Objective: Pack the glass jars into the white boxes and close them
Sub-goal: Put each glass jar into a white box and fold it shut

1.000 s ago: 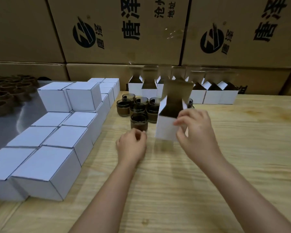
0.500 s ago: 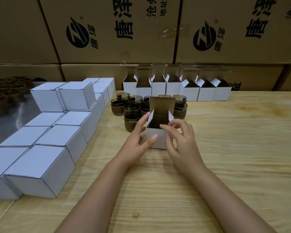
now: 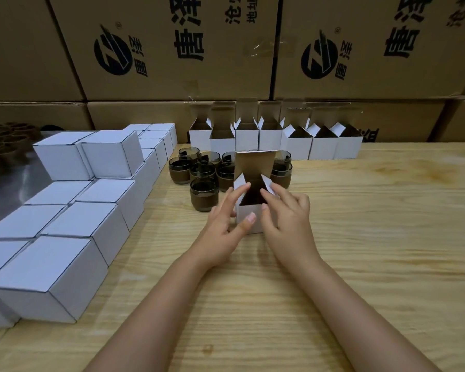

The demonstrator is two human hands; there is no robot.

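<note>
A small white box [image 3: 249, 217] stands on the wooden table [image 3: 360, 237] at centre, its lid flap upright and its two side flaps leaning inward. My left hand [image 3: 223, 224] touches the left side flap with straight fingers, its thumb against the box front. My right hand [image 3: 290, 218] presses the right side flap with its fingertips. I cannot see inside the box. Several dark glass jars [image 3: 203, 194] with brown sleeves cluster just behind it.
Several closed white boxes [image 3: 65, 264] are stacked along the left. A row of open white boxes [image 3: 322, 146] lines the back of the table. Big brown cartons [image 3: 172, 49] form a wall behind. Brown sleeves [image 3: 3, 146] lie at far left.
The box, held up in my right hand a second ago, now stands on the table. Both hands have come onto its side flaps, which fold inward.
</note>
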